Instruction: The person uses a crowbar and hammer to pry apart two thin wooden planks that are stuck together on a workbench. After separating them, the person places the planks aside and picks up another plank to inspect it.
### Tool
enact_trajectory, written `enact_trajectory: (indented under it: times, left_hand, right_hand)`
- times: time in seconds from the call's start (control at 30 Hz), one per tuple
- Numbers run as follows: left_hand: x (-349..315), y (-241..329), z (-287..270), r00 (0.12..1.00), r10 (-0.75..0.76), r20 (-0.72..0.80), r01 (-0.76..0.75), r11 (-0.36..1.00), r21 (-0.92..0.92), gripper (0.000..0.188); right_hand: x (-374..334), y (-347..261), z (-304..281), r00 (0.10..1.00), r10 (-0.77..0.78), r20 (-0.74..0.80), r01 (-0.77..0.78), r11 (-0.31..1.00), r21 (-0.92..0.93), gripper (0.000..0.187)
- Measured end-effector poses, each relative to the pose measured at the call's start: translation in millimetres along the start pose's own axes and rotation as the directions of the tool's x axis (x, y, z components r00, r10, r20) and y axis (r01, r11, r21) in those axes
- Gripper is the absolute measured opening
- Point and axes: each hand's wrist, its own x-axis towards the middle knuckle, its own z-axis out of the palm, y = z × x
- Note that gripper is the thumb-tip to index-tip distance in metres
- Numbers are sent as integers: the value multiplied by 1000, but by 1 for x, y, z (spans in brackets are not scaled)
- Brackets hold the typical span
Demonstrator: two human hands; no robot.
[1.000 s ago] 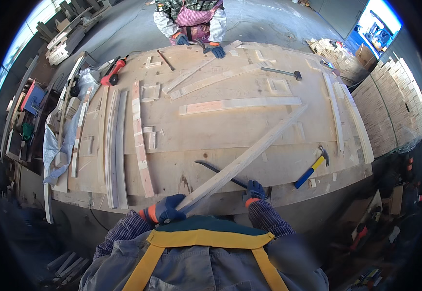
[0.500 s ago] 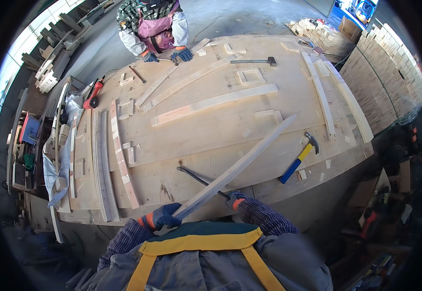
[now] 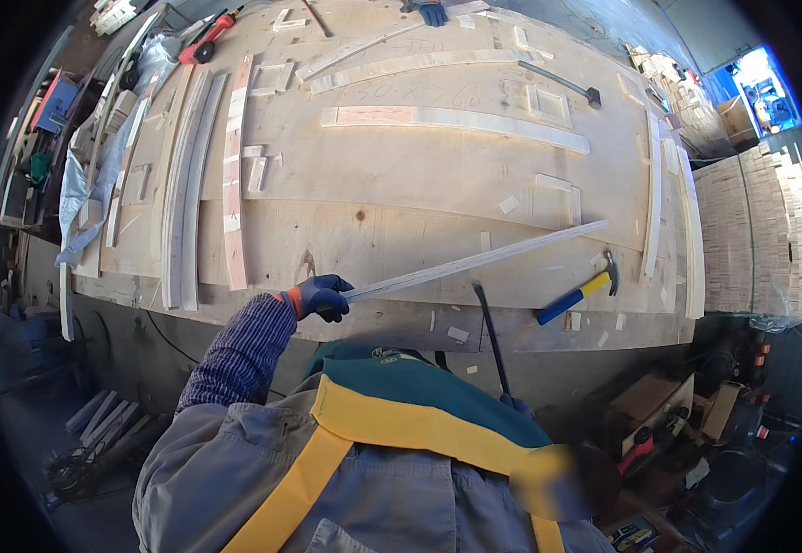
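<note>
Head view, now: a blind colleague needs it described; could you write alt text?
A gloved left hand holds one end of a long wooden strip at a wooden table; the right hand, mostly hidden, appears to hold a dark bar. More wooden strips and a blue-and-yellow hammer lie on the table.

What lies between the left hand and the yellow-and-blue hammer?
The head view shows the upper end of a dark bar there, with pale scraps beside it; the wood strip in the left hand slants past beyond the hammer.
</note>
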Motion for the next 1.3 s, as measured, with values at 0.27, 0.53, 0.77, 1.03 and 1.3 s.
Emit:
enact_trajectory:
  times: [0.27,0.53,0.77,1.03,1.3]
  left_hand:
    - [33,-19,-53,996,81,21,-84,964,251,46]
    - [60,-29,-79,915,402,-3,-263,603,754,49]
    - [56,-25,-66,895,432,-113,-82,408,909,45]
    - [52,-26,-58,872,454,-185,-13,398,917,41]
    - [53,-20,-62,855,488,-178,-13,363,932,38]
  right_hand:
    - [-48,-17,-6,985,-165,-52,156,723,673,10]
    - [-27,-76,29,973,-79,219,29,974,224,19]
    - [-61,-153,27,911,-358,205,411,832,-373,35]
    - [-54,-211,26,868,-294,400,483,681,-549,53]
    - [-48,-234,22,884,-247,397,460,616,-639,52]
